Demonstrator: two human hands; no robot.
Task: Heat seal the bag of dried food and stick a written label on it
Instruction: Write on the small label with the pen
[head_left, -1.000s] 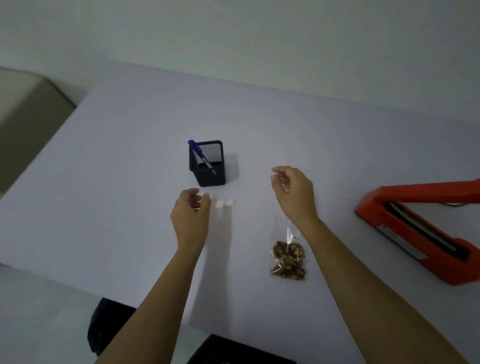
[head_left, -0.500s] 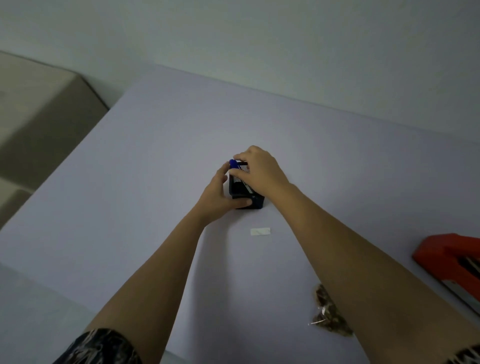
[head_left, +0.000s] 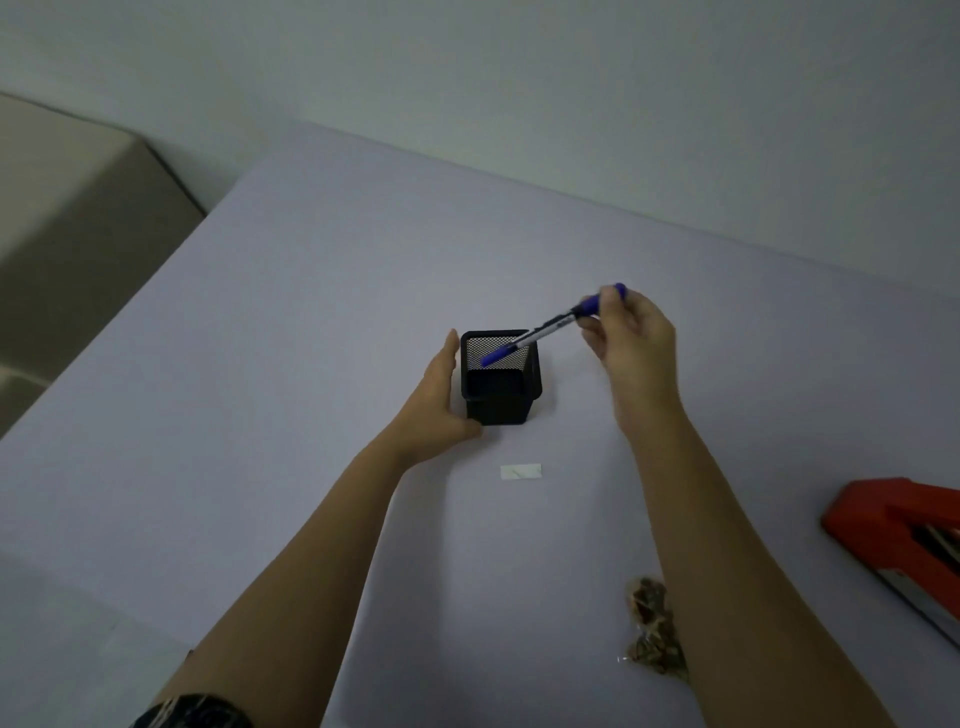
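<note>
As my right hand (head_left: 631, 343) pinches the blue-capped pen (head_left: 545, 330), flat left hand (head_left: 436, 400) against the black mesh pot (head_left: 501, 384), the white paper label (head_left: 520, 471) lies crosswise between them, nearer me.

Pale wall (head_left: 519, 62) behind a lilac table (head_left: 260, 364), beige furniture (head_left: 62, 197) at left.

Single view, head-worn and wide-angle. It looks forward and steeply down over the table (head_left: 311, 364), from the near edge toward the far edge, with the wall (head_left: 519, 78) filling the upper frame. The far edge slopes down to the right, so the view sits tilted. Range is close: both forearms enter from the bottom, and the left hand (head_left: 434, 400) and the right hand (head_left: 631, 340) with the pen (head_left: 540, 332) sit mid-frame. The far left corner is in view. The frame's right side cuts the red sealer (head_left: 893, 535).
</note>
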